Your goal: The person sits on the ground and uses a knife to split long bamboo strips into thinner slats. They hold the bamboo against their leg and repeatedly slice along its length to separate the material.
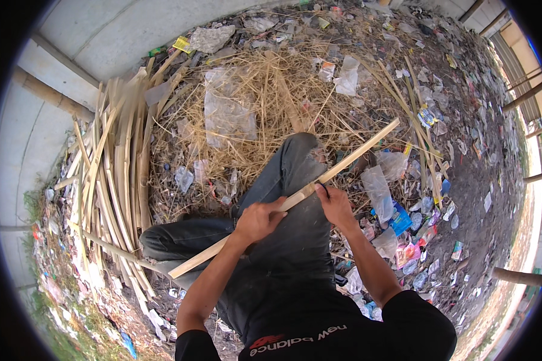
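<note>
Holding pale strip (299, 197) slantwise | left hand (259, 222): grip closed round it | right hand (337, 208): grip closed on small dark object (324, 189)

A clear plastic sheet (229, 108) lies spread out over there. Beyond it and well to its left, I see a grey wall (102, 24). Past the sheet's far edge sits a crumpled pale lump (212, 38), with a yellow wrapper (182, 44) just beside it. Right of the sheet lies a white plastic bag (347, 76); to its near right, a blue packet (398, 219) and a pink packet (408, 254). Far to its right, beyond dark, littered ground (494, 198), I spot a wooden post (526, 96).
</note>
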Available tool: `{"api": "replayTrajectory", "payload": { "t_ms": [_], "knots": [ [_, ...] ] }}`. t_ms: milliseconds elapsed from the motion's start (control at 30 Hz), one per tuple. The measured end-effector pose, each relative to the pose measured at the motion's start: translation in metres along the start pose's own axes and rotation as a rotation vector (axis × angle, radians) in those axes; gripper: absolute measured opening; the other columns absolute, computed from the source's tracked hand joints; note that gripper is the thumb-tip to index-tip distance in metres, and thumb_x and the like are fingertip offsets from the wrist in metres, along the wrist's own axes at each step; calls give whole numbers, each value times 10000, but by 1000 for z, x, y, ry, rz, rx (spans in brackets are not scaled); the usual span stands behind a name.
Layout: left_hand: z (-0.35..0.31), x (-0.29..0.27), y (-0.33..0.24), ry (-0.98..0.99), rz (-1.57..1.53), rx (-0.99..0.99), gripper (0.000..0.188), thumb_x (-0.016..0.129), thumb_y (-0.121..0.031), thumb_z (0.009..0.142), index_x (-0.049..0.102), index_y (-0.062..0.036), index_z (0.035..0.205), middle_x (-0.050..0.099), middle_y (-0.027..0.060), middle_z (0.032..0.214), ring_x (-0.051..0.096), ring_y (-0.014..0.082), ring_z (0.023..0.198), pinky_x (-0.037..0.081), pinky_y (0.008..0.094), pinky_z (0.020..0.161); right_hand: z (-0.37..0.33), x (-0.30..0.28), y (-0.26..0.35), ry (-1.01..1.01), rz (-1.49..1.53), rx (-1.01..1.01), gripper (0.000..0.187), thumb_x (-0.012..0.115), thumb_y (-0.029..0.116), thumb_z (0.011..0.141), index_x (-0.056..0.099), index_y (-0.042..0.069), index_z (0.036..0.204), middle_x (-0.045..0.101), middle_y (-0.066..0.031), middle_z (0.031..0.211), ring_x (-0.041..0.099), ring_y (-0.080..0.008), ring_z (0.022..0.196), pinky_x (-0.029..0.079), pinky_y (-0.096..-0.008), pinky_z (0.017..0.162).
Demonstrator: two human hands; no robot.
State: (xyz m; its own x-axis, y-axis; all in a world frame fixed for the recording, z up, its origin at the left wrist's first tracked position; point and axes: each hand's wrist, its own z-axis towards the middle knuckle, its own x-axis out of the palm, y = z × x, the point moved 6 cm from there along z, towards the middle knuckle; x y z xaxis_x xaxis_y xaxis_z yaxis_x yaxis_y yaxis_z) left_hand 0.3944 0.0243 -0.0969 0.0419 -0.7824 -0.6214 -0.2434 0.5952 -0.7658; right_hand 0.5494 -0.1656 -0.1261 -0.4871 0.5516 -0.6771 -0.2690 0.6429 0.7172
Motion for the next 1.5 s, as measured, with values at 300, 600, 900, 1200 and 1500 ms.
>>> {"api": "replayTrajectory", "payload": {
  "t_ms": [300, 600, 900, 1200, 1500],
  "knots": [
    [-39, -12, 18, 58, 149, -15, 577, 783, -310, 915, 637, -119, 1440, 740, 174, 828, 735, 377, 775, 579, 469, 721, 10, 7, -23, 203, 214, 204, 591, 582, 490, 1062, 655, -38, 809, 570, -158, 620, 601, -322, 581, 446, -437, 575],
    [-32, -6, 21, 19, 128, 23, 553, 745, -311, 940, 612, -189, 1462, 752, 139, 865, 728, 393, 803, 587, 500, 748, 10, 9, -33, 390, 589, 490, 562, 606, 484, 1056, 589, 27, 729, 460, -2, 560, 437, -123, 446, 350, -326, 468],
    [-34, -12, 12, -47, 133, 70, 510, 769, -247, 922, 661, -105, 1400, 708, 177, 791, 713, 389, 730, 566, 468, 687, 6, 2, 0, -102, -58, -90, 608, 606, 487, 1048, 623, -56, 773, 506, -117, 574, 551, -248, 528, 449, -441, 572],
    [-28, -6, 16, -43, 127, 102, 523, 763, -253, 926, 644, -115, 1416, 707, 167, 780, 703, 403, 724, 562, 478, 680, 15, 8, -42, 432, 528, 514, 609, 606, 497, 1044, 627, -58, 794, 499, -141, 566, 560, -266, 531, 458, -448, 570],
    [-29, -12, 12, 11, 159, 36, 528, 748, -271, 928, 635, -150, 1429, 749, 168, 868, 725, 411, 808, 578, 505, 727, 15, -1, 5, 58, -37, -21, 543, 591, 474, 1058, 684, -28, 875, 595, -218, 664, 618, -410, 692, 484, -479, 641]
  ]
}}
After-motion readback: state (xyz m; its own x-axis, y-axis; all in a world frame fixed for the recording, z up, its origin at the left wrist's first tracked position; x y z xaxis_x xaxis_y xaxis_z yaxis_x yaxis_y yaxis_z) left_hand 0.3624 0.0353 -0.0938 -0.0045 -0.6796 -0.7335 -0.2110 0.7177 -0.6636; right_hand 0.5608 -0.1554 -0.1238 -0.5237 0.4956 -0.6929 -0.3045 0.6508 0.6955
